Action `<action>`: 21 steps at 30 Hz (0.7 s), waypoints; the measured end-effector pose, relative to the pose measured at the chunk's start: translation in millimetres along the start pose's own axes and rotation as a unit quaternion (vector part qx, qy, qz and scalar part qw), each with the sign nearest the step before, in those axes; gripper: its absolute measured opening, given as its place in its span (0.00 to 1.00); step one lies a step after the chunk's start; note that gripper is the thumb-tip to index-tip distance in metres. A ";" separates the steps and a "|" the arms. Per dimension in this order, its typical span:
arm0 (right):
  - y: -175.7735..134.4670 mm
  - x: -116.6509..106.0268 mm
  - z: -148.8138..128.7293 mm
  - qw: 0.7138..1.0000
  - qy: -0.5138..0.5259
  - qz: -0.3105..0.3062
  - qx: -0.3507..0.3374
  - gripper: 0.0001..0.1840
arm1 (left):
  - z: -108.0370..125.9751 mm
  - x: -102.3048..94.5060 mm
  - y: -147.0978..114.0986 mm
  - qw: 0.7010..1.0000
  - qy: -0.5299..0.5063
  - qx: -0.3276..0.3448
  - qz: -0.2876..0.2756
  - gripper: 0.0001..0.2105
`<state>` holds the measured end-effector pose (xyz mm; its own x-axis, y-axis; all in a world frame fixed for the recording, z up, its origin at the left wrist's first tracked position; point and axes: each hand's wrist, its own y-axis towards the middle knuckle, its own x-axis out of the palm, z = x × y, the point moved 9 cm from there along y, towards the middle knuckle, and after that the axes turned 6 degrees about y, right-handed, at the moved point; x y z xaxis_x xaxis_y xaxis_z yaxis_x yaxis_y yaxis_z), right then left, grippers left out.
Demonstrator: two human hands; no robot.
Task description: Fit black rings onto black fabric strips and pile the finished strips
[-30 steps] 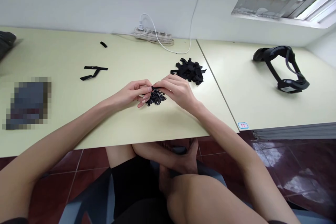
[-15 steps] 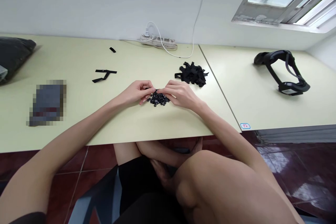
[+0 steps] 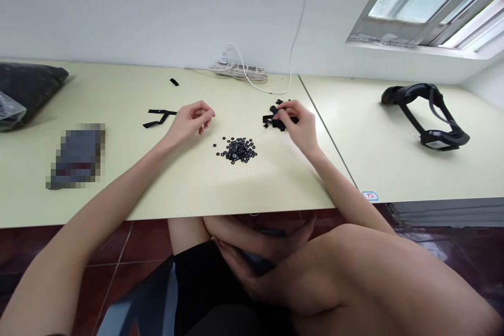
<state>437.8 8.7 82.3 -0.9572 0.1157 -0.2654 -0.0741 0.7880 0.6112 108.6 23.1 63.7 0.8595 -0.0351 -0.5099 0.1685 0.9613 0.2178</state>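
Lying between the hands (image 3: 194, 121) are rings (image 3: 239, 150), black strips (image 3: 279, 124) under the right.

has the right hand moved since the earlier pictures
Yes: judged against the power strip, the right hand has moved rightward and toward the wall, from the small black rings to the black strips.
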 end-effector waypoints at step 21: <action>-9.6 -15.2 -8.9 0.986 -0.122 0.092 -0.067 0.15 | -87.6 -99.8 25.0 0.947 0.313 -0.036 0.058 0.18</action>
<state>450.6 -6.0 87.1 -0.8632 0.4041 -0.3025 0.0427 0.6556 0.7539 -15.3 74.5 47.1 0.4126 0.2198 -0.8840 0.0370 0.9656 0.2573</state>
